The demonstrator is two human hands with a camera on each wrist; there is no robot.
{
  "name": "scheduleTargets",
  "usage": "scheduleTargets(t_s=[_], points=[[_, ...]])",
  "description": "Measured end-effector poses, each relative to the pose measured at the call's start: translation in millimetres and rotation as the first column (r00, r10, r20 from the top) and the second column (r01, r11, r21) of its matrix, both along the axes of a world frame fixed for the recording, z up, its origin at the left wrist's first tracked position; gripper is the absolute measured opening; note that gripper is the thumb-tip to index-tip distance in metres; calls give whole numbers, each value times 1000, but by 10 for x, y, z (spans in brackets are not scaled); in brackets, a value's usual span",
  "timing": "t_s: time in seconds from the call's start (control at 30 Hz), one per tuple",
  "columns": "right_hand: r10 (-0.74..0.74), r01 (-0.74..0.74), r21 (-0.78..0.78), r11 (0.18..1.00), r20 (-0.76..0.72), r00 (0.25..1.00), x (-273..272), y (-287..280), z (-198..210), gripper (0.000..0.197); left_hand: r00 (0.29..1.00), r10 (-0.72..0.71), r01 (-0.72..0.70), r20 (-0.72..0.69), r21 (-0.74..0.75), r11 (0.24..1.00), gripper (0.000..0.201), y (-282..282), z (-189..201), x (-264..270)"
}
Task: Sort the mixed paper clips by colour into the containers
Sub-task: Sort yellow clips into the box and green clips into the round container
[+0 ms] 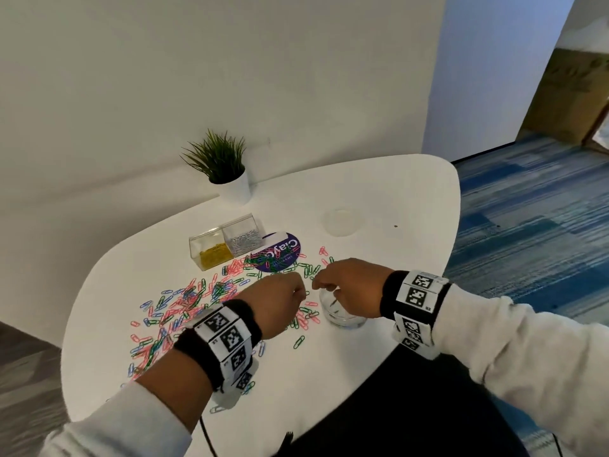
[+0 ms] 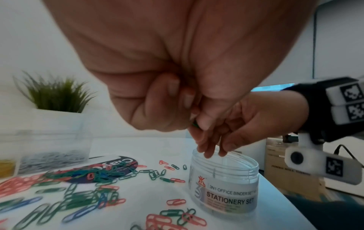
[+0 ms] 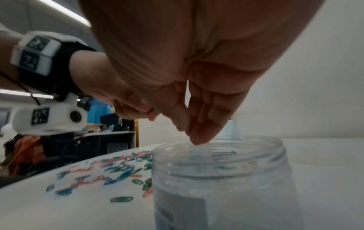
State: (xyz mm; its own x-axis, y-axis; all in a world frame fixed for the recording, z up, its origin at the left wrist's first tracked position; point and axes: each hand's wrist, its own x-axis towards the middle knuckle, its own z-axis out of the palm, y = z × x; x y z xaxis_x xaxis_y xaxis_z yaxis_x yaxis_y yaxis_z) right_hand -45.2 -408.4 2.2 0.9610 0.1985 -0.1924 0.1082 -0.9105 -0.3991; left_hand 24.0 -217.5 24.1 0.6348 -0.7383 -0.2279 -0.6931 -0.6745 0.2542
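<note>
Mixed red, green and blue paper clips [image 1: 184, 301] lie scattered on the white table [image 1: 379, 192], also seen as paper clips [image 2: 88, 194] in the left wrist view. A clear jar [image 1: 346, 319] labelled "Stationery Set" stands open at the right of them. My right hand [image 1: 321, 285] hangs over the jar [image 3: 226, 171] mouth, its fingers [image 3: 199, 133] straight and pointing down, nothing visible in them. My left hand [image 1: 296, 293] is curled just left of the jar [image 2: 224, 179] and pinches a green paper clip [image 2: 195, 124] between thumb and fingers.
A clear two-part box [image 1: 227, 244] holds yellow and silver clips behind the pile. A purple round lid [image 1: 280, 255] covered with clips lies beside it. A potted plant [image 1: 227, 169] stands at the back, a clear lid [image 1: 342, 221] at the far right. The table edge runs close to the jar.
</note>
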Motion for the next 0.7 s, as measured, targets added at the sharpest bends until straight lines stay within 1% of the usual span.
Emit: scheduleTargets(t_s=[0.07,0.17,0.23,0.33,0.43,0.5,0.57,0.63,0.7], points=[[-51,47,63,997,57,997,-19,-99,-12,50,999,-34,34,25,20,999,20,-168,3,9],[-155,152,36,988,105,982,-48,-305,-103,43,990,-118,110,72,108,988,20,-409,-56,29],[-216,216,6,976,62,974,-85,-409,-175,36,975,-198,176,103,191,966,22,-536,-121,20],[-254,255,76,964,-29,967,-133,-467,-237,42,957,-264,227,123,252,941,26,-656,-186,-10],[-263,266,127,955,-43,964,-136,-488,-279,46,953,-287,253,97,269,929,32,-713,-227,-33],[-257,260,127,957,-40,966,-131,-503,-315,46,960,-274,250,63,253,935,35,-702,-250,-36],[-255,257,122,959,-36,966,-133,-502,-355,47,967,-253,239,42,205,949,37,-661,-236,-56],[-249,250,113,962,-25,968,-145,-508,-383,47,972,-233,229,33,100,968,35,-584,-176,-74],[-257,256,95,962,-3,967,-144,-554,-392,47,984,-175,176,25,-54,983,29,-425,-97,-61]])
